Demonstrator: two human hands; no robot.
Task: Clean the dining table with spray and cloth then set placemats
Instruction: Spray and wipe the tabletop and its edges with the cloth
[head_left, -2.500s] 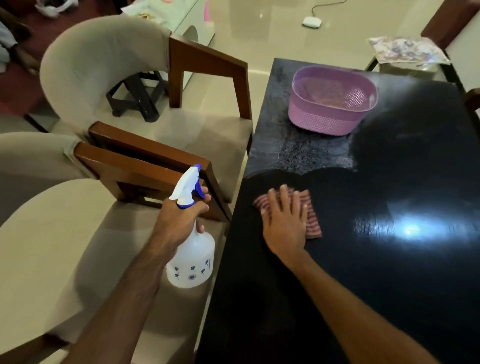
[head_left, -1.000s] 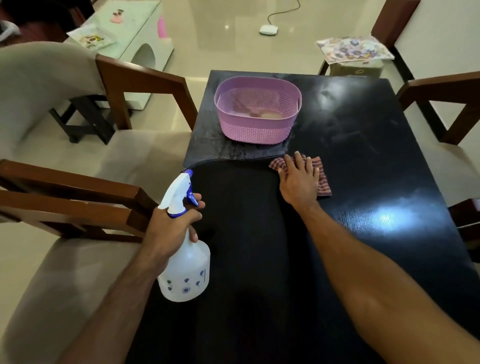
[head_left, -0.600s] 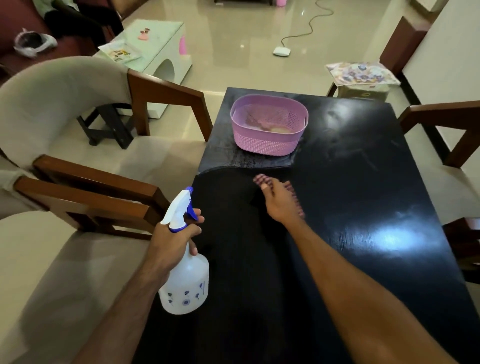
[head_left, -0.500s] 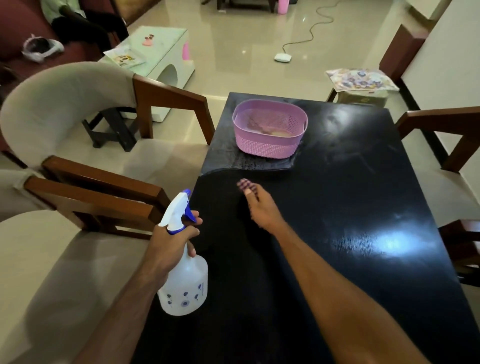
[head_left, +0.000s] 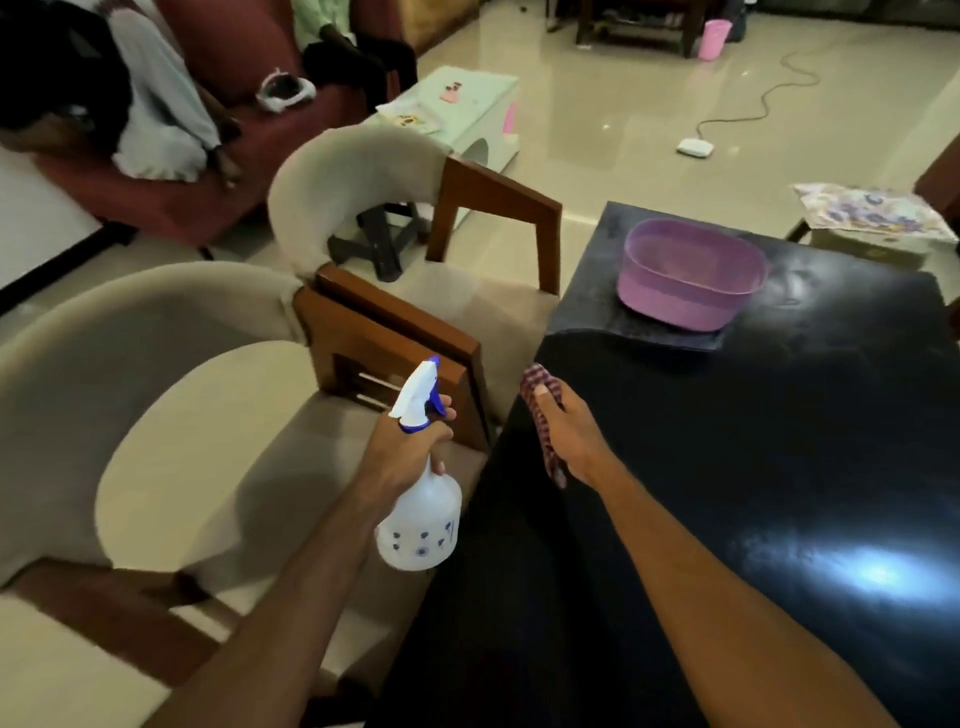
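My left hand (head_left: 410, 447) grips the neck of a white spray bottle (head_left: 421, 525) with a blue trigger, held just off the left edge of the black dining table (head_left: 753, 493). My right hand (head_left: 574, 436) holds a red checked cloth (head_left: 543, 415) at the table's left edge; the cloth hangs partly over the edge beneath my fingers. A pink plastic basket (head_left: 691, 280) stands on the far part of the table, where the surface looks dull and grey. Patterned placemats (head_left: 872, 210) lie on a box beyond the table's far end.
Two cushioned wooden chairs (head_left: 363, 332) stand close along the table's left side. A small pale side table (head_left: 457, 114) and a sofa with people on it (head_left: 171, 130) lie farther left. A cable and white adapter (head_left: 696, 148) lie on the shiny floor.
My right hand has swept the cloth leftward from the middle of the table to its left edge. The view has turned left. My left hand keeps hold of the bottle.
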